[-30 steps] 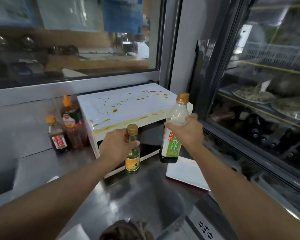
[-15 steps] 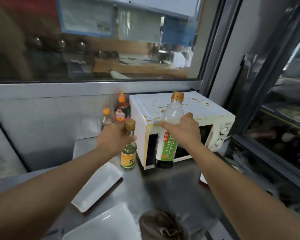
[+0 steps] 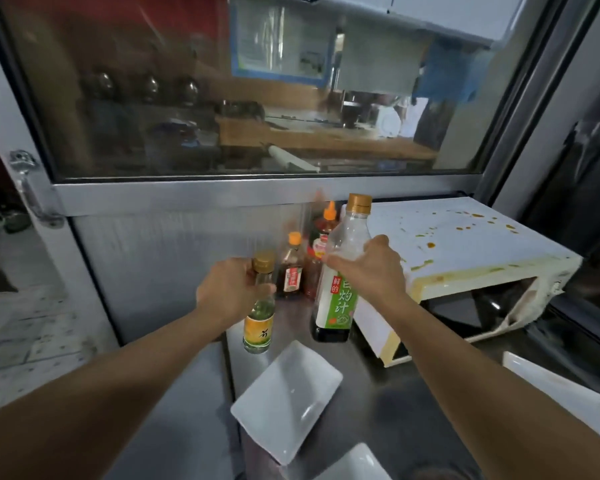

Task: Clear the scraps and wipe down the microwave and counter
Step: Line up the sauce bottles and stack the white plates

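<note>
1. My left hand [image 3: 231, 292] grips the small bottle [image 3: 259, 315] round its neck, fingers curled just under the gold cap.
2. My right hand [image 3: 369, 271] grips the tall bottle [image 3: 340, 268] at the shoulder, above the green label. Both bottles stand upright, long axes vertical; whether their bases touch the desk [image 3: 378, 403] or hang just above it I cannot tell.
3. The microwave [image 3: 465, 244] sits to the right of the tall bottle, at the back of the desk. Its white top is spattered with orange-brown drops, and a yellowish run marks its front edge. That is the surface I judge needs wiping.
4. Two more sauce bottles, the dark one [image 3: 291, 268] and the red one [image 3: 321, 244], stand against the back wall between my hands, left of the microwave.
5. What matters next: the free patch of desk lies ahead and to the left, by those two bottles. My left hand is nearer it, so the small bottle would go down first, the tall one beside it.
6. A white plate [image 3: 286, 400] lies on the desk below my hands, with a second plate [image 3: 561, 396] at the right edge.
7. I see no cloth in either hand, so I judge wiping has not begun.
</note>
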A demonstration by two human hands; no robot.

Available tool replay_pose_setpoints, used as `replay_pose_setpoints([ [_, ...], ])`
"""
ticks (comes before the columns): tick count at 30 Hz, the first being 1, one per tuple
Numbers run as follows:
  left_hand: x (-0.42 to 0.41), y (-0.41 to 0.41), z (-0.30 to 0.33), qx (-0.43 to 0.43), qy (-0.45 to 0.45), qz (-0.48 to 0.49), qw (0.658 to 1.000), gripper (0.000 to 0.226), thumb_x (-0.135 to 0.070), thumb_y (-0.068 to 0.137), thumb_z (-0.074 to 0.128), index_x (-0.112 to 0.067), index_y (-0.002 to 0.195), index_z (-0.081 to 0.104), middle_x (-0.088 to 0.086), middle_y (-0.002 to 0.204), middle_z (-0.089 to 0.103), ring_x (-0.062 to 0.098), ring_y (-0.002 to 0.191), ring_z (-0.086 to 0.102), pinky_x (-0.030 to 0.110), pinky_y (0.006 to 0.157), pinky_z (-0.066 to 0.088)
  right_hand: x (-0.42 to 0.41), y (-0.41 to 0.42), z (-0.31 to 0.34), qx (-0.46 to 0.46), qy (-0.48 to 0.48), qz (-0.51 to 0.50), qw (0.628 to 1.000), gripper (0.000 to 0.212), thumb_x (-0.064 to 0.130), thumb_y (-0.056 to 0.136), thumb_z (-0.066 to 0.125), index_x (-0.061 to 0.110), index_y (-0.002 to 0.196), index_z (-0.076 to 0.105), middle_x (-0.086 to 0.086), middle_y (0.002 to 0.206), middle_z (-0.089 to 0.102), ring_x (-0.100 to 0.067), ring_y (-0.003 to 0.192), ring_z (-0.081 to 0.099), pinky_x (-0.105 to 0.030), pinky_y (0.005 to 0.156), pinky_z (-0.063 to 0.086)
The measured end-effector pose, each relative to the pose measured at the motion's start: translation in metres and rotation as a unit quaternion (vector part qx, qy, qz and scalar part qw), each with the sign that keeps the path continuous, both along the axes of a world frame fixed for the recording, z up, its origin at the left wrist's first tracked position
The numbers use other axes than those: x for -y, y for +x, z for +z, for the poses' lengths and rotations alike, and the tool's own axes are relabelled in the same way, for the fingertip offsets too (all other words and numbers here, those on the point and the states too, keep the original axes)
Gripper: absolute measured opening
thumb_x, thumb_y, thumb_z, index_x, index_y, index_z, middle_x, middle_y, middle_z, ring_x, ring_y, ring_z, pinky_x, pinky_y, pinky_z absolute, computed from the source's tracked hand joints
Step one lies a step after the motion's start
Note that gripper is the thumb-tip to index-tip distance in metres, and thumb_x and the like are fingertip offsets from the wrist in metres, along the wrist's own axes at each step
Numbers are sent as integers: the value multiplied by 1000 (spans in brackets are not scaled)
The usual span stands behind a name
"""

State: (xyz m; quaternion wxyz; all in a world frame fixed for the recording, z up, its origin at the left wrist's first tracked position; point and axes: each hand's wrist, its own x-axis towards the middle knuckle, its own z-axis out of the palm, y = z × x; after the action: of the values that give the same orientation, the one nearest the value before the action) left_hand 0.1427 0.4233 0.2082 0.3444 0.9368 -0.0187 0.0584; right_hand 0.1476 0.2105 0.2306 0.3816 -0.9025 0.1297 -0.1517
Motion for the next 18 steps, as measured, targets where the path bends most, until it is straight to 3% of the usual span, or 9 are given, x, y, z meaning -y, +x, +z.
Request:
replay_pose_setpoints([
  [3,-31,21,-10,-9,1,-9,1000,27,-35,79,72,-21,65,54,3,71,62,23,73,61,35,69,51,-31,20,-10,-7,0,-8,1000,79,57,62,76,11,115,40,2,99,49,-19,89,55,-32,72,47],
  [6,-51,41,-22,-21,13,-21,999,25,-37,79,72,-14,78,61,6,78,65,25,78,63,39,74,54,-55,43,-24,-12,-9,-20,1000,77,54,63,76,9,114,40,0,103,55,-23,97,59,-39,81,51],
  [11,-71,74,-47,-27,-5,-18,999,23,-37,79,71,-17,83,61,3,78,65,23,78,62,41,78,53,-82,92,-49,-21,-41,-11,999,75,53,69,72,9,125,46,-2,107,51,-26,108,58,-35,89,47],
  [13,-74,88,-59,-30,-6,-15,999,22,-38,80,70,-19,87,61,1,79,65,21,78,63,41,78,54,-89,113,-63,-11,-28,-14,999,75,50,68,73,6,122,45,-5,109,57,-27,106,58,-41,92,47],
  [18,-77,120,-89,-26,-7,7,1000,21,-39,80,70,-22,86,61,-1,78,65,18,76,62,40,75,54,-98,159,-99,-15,-4,6,1000,64,47,69,74,14,118,49,5,100,52,-17,94,60,-27,71,40],
])
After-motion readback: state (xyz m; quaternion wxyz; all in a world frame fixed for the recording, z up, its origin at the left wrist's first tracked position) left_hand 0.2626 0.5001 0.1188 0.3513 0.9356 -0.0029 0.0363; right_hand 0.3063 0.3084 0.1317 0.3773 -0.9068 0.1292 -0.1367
